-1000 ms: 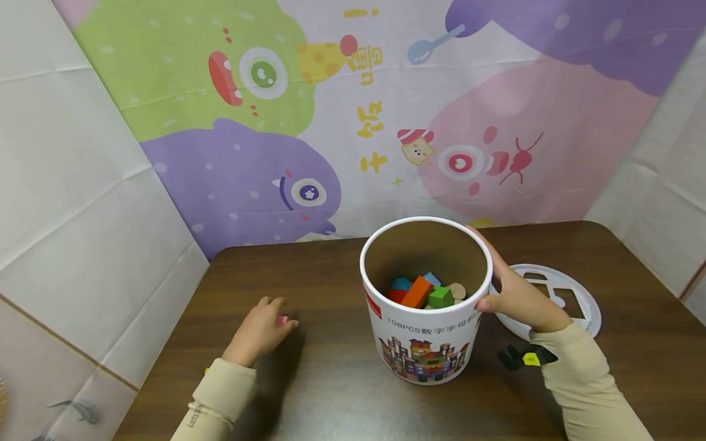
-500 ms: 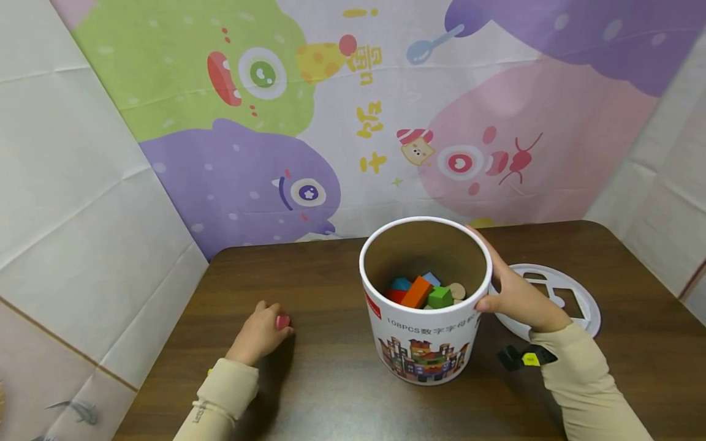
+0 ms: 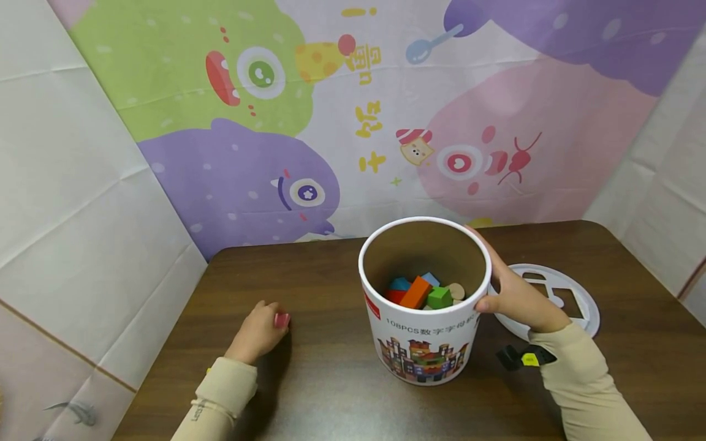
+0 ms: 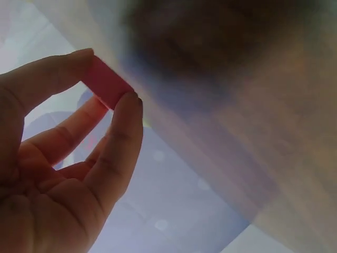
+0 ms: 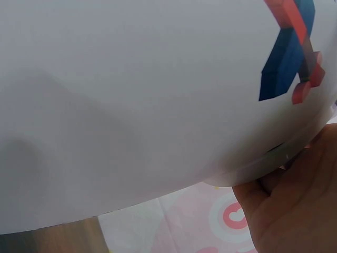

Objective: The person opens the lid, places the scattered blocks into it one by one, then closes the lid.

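My left hand [image 3: 255, 334] pinches a small pinkish-red block [image 4: 108, 81] between thumb and fingertip, over the left part of the table. In the head view only one end of that block shows, past the fingers. A white cardboard bucket [image 3: 380, 334] printed with a toy-block castle stands upright at mid-table. My right hand [image 3: 518, 298] grips its right side at the rim, thumb at the front and fingers reaching round the back, partly hidden. Inside the bucket lie several wooden blocks, among them an orange block [image 3: 416, 293] and a green block [image 3: 439, 298].
A white lid [image 3: 591, 306] with shaped cut-outs lies flat on the brown table [image 3: 331, 392], right of the bucket and partly behind the right forearm. A cartoon-printed cloth [image 3: 375, 202] hangs along the table's back edge; pale panels rise at both sides.
My left hand has turned and drawn back slightly to the left, so more of the red block shows. The right hand and the bucket have stayed in place.
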The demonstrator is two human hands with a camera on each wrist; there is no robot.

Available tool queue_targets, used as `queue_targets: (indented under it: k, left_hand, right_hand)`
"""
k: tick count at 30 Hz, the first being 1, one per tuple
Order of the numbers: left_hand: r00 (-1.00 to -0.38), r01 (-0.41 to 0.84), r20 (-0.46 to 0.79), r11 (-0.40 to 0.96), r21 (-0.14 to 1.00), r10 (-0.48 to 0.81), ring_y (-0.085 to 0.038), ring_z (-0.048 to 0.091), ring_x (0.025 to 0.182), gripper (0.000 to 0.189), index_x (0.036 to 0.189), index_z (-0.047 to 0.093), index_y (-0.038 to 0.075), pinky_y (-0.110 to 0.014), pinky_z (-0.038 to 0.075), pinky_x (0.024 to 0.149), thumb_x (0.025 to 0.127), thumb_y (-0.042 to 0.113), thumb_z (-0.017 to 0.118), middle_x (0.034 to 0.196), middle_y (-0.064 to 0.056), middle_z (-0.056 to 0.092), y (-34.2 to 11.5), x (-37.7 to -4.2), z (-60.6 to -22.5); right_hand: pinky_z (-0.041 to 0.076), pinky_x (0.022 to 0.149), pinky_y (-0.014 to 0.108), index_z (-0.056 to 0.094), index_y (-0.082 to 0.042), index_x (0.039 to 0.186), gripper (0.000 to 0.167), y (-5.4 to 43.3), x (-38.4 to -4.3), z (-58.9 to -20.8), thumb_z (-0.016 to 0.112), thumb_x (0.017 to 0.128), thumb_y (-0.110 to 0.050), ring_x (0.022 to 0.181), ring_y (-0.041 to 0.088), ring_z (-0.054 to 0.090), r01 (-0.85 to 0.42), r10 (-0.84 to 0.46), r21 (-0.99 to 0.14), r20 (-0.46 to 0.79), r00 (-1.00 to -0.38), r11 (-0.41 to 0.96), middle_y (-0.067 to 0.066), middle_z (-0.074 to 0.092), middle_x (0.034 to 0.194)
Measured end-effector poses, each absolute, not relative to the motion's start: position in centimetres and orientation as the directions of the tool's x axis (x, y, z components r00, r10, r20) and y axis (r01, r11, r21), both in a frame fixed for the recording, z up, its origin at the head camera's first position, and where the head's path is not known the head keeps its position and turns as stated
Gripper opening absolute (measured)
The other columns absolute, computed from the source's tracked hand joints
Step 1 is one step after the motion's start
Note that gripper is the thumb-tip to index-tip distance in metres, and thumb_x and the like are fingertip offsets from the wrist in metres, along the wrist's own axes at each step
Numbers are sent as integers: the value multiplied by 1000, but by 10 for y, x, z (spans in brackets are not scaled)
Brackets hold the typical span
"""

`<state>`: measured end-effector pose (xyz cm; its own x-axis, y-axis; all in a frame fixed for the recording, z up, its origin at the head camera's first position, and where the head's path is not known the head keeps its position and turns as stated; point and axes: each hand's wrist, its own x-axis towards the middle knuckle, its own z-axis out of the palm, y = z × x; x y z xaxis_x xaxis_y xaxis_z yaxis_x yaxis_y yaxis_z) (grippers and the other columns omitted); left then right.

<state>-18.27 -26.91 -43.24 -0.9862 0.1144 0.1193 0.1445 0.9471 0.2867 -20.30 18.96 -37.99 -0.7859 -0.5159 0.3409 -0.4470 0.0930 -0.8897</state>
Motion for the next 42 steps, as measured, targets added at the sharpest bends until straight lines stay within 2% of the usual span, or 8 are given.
queue_targets:
  k: [6, 13, 18, 23, 27, 31, 35, 42]
  left_hand:
    - [-964, 234, 200, 913, 335, 174, -33, 64, 92, 21, 102, 71, -2, -47, 52, 81, 83, 8, 69, 96, -18, 69, -260, -183, -415]
    - [-954, 295, 205, 813, 502, 220, -21, 64, 85, 32, 116, 69, 0, -34, 57, 74, 85, 7, 68, 110, -18, 66, -244, -178, -370]
    - [-923, 379, 279, 753, 539, 264, -20, 66, 90, 33, 119, 67, 0, -31, 58, 78, 86, 5, 69, 114, -14, 65, -230, -176, -336]
    - [-869, 487, 373, 687, 539, 324, -19, 65, 94, 37, 122, 66, 1, -31, 58, 82, 86, 6, 72, 117, -11, 64, -206, -171, -307]
    - [-798, 591, 464, 649, 479, 384, -17, 64, 94, 38, 122, 67, 2, -31, 57, 82, 85, 7, 74, 116, -9, 65, -181, -168, -291]
    - [-737, 663, 504, 628, 409, 450, -16, 62, 95, 37, 122, 68, 4, -31, 55, 83, 86, 10, 73, 114, -5, 65, -157, -170, -284]
    - [-712, 695, 476, 612, 377, 516, -16, 60, 97, 36, 123, 67, 5, -29, 54, 83, 87, 13, 72, 116, -5, 63, -134, -173, -280]
    - [-704, 709, 330, 592, 384, 629, -12, 59, 101, 35, 124, 66, 8, -26, 53, 89, 90, 15, 70, 118, -4, 61, -100, -183, -275]
  right_hand:
    - [37, 95, 76, 9, -31, 158, 105, 190, -203, -380, 73, 78, -56, 132, 49, 30, -444, -510, -891, 338, -791, 98, 12, 18, 159]
    - [38, 95, 75, 8, -30, 158, 105, 190, -203, -381, 73, 78, -54, 133, 49, 29, -432, -503, -895, 326, -801, 109, 12, 17, 160]
    - [35, 96, 76, 8, -30, 158, 105, 190, -203, -381, 73, 79, -54, 134, 49, 28, -434, -504, -894, 327, -800, 110, 12, 17, 159]
    - [33, 97, 77, 9, -31, 158, 104, 190, -202, -380, 73, 79, -55, 135, 49, 28, -433, -501, -894, 324, -803, 114, 12, 17, 160]
    - [38, 95, 74, 8, -31, 158, 105, 189, -203, -381, 73, 79, -54, 134, 50, 28, -421, -503, -900, 316, -804, 108, 13, 16, 160]
    - [39, 94, 74, 9, -33, 157, 104, 190, -202, -380, 73, 79, -55, 134, 50, 28, -414, -500, -903, 309, -809, 113, 13, 16, 160]
    - [38, 95, 74, 9, -32, 158, 104, 190, -203, -380, 73, 78, -55, 133, 49, 29, -422, -507, -901, 320, -800, 98, 10, 16, 160]
    - [39, 96, 73, 9, -32, 158, 104, 190, -203, -381, 73, 78, -55, 133, 47, 30, -426, -506, -899, 323, -800, 100, 9, 17, 160]
